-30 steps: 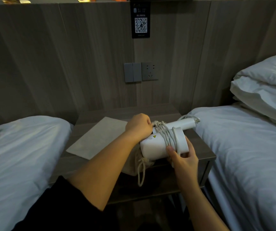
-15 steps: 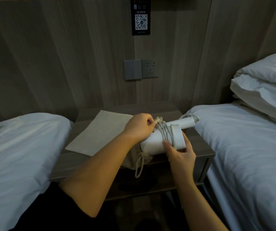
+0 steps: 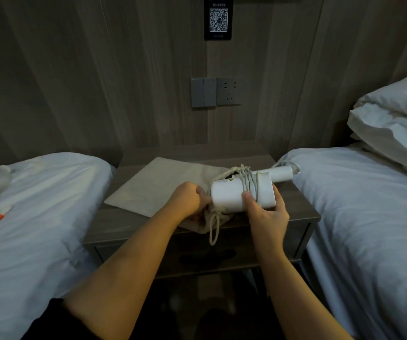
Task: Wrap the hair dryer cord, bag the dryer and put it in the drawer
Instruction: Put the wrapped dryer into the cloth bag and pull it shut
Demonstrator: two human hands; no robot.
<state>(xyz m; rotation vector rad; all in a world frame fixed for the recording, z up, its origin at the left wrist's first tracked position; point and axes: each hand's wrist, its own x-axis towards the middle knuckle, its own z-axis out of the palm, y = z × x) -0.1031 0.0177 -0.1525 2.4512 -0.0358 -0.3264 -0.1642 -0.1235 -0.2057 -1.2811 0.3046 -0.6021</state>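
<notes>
Cloth bag (image 3: 153,185) lies flat on the nightstand (image 3: 124,224). Left hand (image 3: 190,200) is curled at the hair dryer (image 3: 229,196) left end, can't tell on what. Dryer's sideways near the front edge, cord (image 3: 248,180) looped round it, right hand (image 3: 267,213) clamped on its body, thumb on the loops.

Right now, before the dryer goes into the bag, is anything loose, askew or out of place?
The cord is wound round the hair dryer, pinned by the right hand, but a loose loop sticks out past the handle toward the right bed. It might snag at the mouth of the bag that the left hand grips.
</notes>
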